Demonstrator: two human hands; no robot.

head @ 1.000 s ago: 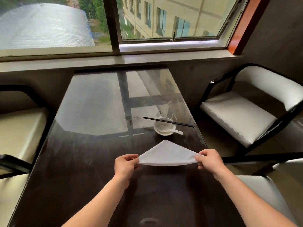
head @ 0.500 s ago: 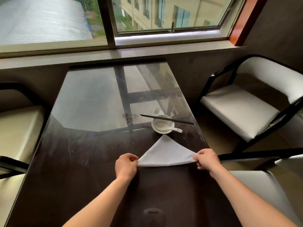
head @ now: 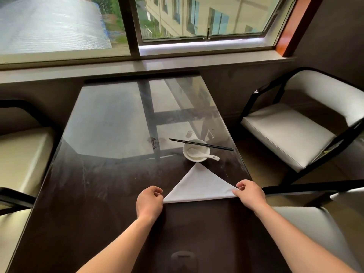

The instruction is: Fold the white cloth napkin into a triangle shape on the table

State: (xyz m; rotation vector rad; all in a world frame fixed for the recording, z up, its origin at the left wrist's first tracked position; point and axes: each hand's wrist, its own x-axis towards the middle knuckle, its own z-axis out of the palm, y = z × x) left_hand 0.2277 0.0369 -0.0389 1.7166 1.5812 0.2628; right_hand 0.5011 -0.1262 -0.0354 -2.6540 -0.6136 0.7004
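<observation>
- Two hands of mine are on the napkin [head: 199, 186], one at each end of its near edge.
- My left hand [head: 149, 200] has its fingers curled in, pinching the napkin's left corner between thumb and fingertips.
- My right hand [head: 251, 194] pinches the right corner the same way, thumb on top and knuckles turned up.
- Between my hands the white cloth lies as a triangle on the dark, glossy counter [head: 98, 184]. Its long straight edge runs from one hand to the other, and its point faces away from me.
- Just beyond that point, ahead of my right hand, stands a small white bowl [head: 185, 152]. I cannot tell whether the cloth's tip touches it.
- A white spoon [head: 199, 153] lies in the bowl with its handle sticking out over the rim towards the right.
- Black chopsticks [head: 201, 144] rest across the top of the bowl, their ends reaching out past it on both sides.
- Out past my right hand, off the counter, stands a black-framed chair [head: 285, 133] with a pale seat.
- Far ahead of both hands, the counter's far end meets the wall under a window [head: 197, 16].
</observation>
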